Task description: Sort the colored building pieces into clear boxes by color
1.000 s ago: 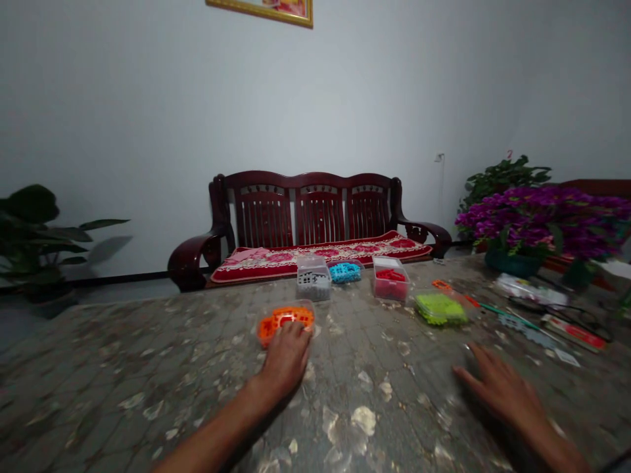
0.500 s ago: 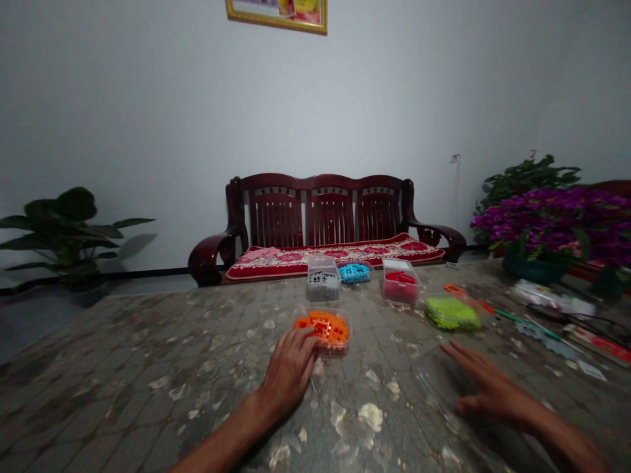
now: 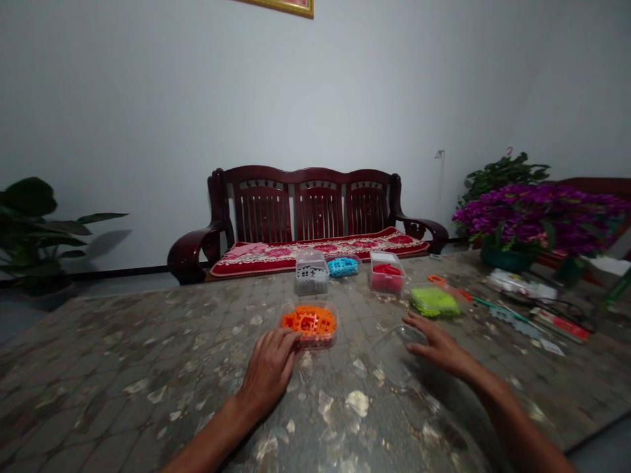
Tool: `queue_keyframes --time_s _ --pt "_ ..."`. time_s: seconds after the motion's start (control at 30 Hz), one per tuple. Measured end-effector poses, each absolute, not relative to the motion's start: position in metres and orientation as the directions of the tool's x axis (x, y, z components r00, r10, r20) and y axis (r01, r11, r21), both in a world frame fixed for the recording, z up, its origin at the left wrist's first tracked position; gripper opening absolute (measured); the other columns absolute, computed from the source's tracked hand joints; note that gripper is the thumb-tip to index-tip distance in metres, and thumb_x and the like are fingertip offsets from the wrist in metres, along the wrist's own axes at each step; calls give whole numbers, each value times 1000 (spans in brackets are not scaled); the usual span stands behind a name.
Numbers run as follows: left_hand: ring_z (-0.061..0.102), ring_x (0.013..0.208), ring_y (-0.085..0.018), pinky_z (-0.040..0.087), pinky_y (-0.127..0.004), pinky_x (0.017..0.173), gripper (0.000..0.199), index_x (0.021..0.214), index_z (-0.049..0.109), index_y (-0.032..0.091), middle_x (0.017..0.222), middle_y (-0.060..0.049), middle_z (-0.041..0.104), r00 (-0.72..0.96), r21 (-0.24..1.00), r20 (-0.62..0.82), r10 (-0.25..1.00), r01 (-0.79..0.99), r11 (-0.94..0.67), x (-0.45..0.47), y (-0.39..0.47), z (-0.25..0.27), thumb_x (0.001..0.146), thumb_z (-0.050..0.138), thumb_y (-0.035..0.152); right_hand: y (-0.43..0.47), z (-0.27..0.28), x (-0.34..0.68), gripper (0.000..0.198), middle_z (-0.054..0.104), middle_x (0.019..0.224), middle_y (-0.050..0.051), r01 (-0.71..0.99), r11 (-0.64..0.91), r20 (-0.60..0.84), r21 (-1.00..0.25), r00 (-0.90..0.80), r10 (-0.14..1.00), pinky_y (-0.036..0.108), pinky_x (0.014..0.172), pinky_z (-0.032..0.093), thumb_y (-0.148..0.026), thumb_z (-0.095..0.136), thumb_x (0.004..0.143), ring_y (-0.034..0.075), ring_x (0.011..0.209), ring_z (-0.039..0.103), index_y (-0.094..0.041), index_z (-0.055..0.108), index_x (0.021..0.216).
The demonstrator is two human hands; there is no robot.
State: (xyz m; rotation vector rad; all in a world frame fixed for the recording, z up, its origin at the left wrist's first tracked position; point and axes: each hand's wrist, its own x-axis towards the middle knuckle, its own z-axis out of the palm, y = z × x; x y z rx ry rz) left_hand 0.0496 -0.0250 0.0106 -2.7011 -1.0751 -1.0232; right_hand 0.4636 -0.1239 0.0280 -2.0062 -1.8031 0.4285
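Note:
A clear plastic box [image 3: 331,336] filled with orange toy building pieces [image 3: 309,320] sits on the table in front of me. My left hand [image 3: 270,360] is at its near left corner, fingers bent together against the side and rim. To the right, my right hand [image 3: 436,345] has thumb and fingers at the edge of a clear plastic lid [image 3: 392,358], which is faint against the tabletop. The lid lies between the box and that hand, apart from the box.
Behind stand boxes of grey pieces [image 3: 312,279], blue pieces [image 3: 344,266] and red pieces [image 3: 387,277]. A container of green pieces [image 3: 434,301] is beyond my right hand. Purple flowers [image 3: 537,213] and a red-and-white packet [image 3: 559,323] are at the right; a wooden bench [image 3: 315,203] stands behind the table.
My right hand and the clear lid have moved left, closer to the orange box. My left fingers have drawn back from over the pieces to the box's near corner. The view has turned slightly right.

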Motion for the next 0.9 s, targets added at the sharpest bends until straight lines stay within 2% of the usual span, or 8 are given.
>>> queue_keyframes --time_s 0.17,0.23,0.3,0.5,0.6,0.7,0.8,0.9 --pt "60 102 -26 47 -42 89 28 115 60 24 111 -7 67 510 205 613 603 635 -745 51 -28 8 94 46 14 -141 54 469 95 28 165 10 891 -33 -142 -452 -36 989 54 123 17 -35 78 62 36 152 19 -26 46 150" --pt "60 105 -26 46 -43 92 28 116 60 24 112 -7 67 486 213 624 612 647 -732 53 -28 7 93 47 13 -144 55 461 94 31 163 10 906 -35 -198 -422 -54 979 54 123 18 -28 76 60 35 152 22 -27 47 150" --pt "60 106 -26 46 -44 94 29 117 60 25 114 -7 67 472 220 634 613 650 -728 54 -28 6 93 47 13 -146 52 452 84 40 159 10 919 -17 -190 -393 -63 980 53 121 22 -24 70 63 34 149 31 -26 54 145" --pt "61 110 -26 48 -44 95 34 121 60 26 118 -7 67 458 245 648 608 631 -736 52 -26 0 92 47 12 -146 38 442 53 62 141 10 917 66 20 -394 -63 998 50 114 38 -32 57 80 31 131 55 -22 67 131" --pt "60 113 -26 48 -45 97 36 122 60 25 120 -7 66 443 266 653 614 625 -734 52 -24 -3 91 48 10 -140 43 436 47 68 132 10 917 69 155 -393 -8 988 48 107 47 -32 46 89 29 121 64 -22 68 128" --pt "60 116 -26 49 -46 98 38 123 60 25 123 -7 65 409 304 664 626 617 -726 52 -22 -4 91 47 9 -126 53 416 45 69 131 11 918 124 340 -376 13 940 45 102 51 -31 40 94 27 118 65 -21 67 130" --pt "60 119 -26 49 -47 101 38 124 59 24 125 -8 65 363 346 681 636 607 -716 52 -19 -5 91 46 10 -105 62 377 43 69 131 9 918 270 494 -290 -98 864 44 102 50 -25 41 96 25 119 64 -22 65 131" --pt "60 121 -26 50 -48 103 37 125 57 23 126 -8 65 343 379 680 648 592 -711 50 -17 -7 91 47 12 -83 63 330 41 71 126 9 912 369 511 -178 -235 827 42 96 51 -18 41 97 25 114 65 -23 66 129"
